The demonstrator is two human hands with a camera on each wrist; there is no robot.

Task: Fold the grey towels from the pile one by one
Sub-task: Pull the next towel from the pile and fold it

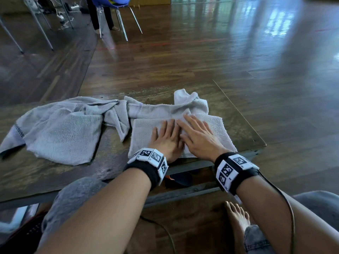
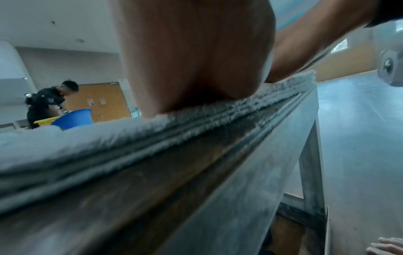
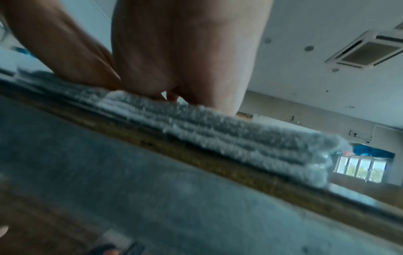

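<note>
Both hands lie flat, fingers straight, pressing the folded towel (image 1: 143, 136) at the frame's lower centre: left hand (image 1: 167, 138), right hand (image 1: 199, 137). No grip is closed on anything. On the bench (image 1: 55, 173), loose towels (image 1: 62, 129) wait, centre-left, unfolded.

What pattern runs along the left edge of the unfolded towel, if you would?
A dark checkered band on the unfolded towel; the head view shows it best.
</note>
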